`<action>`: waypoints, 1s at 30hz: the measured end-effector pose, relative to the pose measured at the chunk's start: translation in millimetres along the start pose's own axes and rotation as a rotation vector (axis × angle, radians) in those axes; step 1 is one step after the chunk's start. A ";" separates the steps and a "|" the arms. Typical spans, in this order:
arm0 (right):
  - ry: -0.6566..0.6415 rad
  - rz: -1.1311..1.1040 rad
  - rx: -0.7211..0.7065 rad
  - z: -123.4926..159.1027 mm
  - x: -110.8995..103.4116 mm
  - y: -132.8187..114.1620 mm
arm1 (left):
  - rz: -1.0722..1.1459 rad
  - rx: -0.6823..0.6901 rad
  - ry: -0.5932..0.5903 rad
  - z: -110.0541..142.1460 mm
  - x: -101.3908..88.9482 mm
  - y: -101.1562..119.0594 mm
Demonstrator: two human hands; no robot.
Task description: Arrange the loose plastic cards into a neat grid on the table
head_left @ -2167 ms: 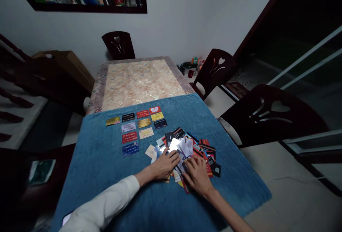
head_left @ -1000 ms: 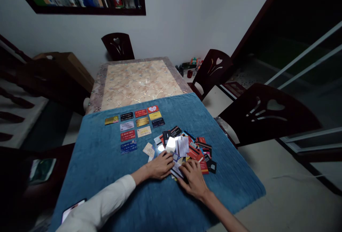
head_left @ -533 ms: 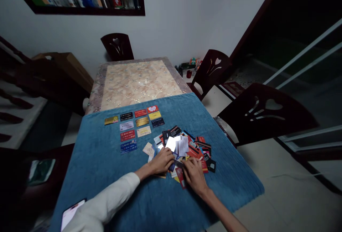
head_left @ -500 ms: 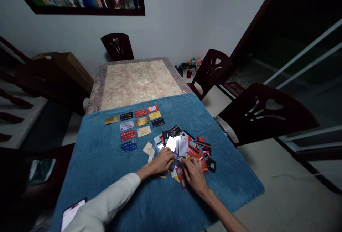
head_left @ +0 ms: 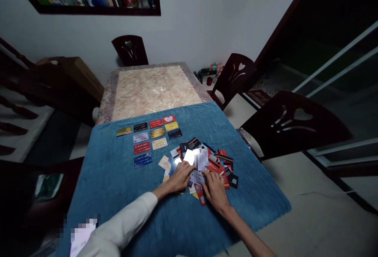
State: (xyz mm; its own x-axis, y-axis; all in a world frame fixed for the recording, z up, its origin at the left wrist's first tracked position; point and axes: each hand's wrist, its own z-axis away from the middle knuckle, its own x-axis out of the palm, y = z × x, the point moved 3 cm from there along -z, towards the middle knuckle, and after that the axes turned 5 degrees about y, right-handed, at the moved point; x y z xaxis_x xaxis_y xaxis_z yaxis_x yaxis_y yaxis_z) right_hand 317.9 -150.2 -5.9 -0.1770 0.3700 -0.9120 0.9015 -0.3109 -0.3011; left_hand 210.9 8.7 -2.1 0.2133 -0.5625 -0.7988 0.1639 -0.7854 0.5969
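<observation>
While the bare left hand (head_left: 180, 176) and bare right hand (head_left: 215, 188) pinch opposite ends of a thin, silvery-lilac rectangular card (head_left: 197, 177), a loose heap of glossy red, black and white cards (head_left: 215, 166) overlaps beneath it; flat multicoloured cards (head_left: 157, 133) form short columns leftward on the ribbed, plush blue cloth (head_left: 113, 170).

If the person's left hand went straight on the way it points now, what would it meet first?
The left hand would probably meet the pale greyish-white rectangular card in the pile of multicoloured cards; depth is unclear, so it might pass just above.
</observation>
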 end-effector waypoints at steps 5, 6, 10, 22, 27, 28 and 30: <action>-0.048 0.013 -0.021 2.7 -1.2 -2.6 | -0.030 0.001 0.022 2.1 0.9 -1.6; -0.053 0.023 -0.018 3.0 -0.8 -2.8 | -0.026 0.003 0.026 2.6 0.7 -1.8; -0.049 0.033 -0.009 2.9 0.5 -3.3 | 0.004 0.026 0.023 5.5 -2.0 -1.7; -0.024 0.037 -0.059 2.6 -5.4 -5.3 | -0.158 0.095 -0.033 15.5 -6.6 10.6; -0.006 0.061 -0.107 0.6 -9.5 -3.0 | -0.236 0.107 -0.042 13.7 -8.6 15.1; -0.002 0.069 -0.115 -0.4 -9.7 -2.8 | -0.248 0.106 -0.039 13.4 -9.4 14.8; -0.002 0.082 -0.129 -3.2 -9.4 -3.1 | -0.271 0.107 -0.032 13.6 -11.2 13.2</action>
State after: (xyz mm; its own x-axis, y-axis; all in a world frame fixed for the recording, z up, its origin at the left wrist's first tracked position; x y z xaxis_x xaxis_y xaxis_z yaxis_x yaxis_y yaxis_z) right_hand 318.0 -149.9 4.5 -0.1013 0.3462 -0.9327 0.9562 -0.2247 -0.1873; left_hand 197.6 1.1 13.8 0.1451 -0.3346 -0.9311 0.1085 -0.9300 0.3511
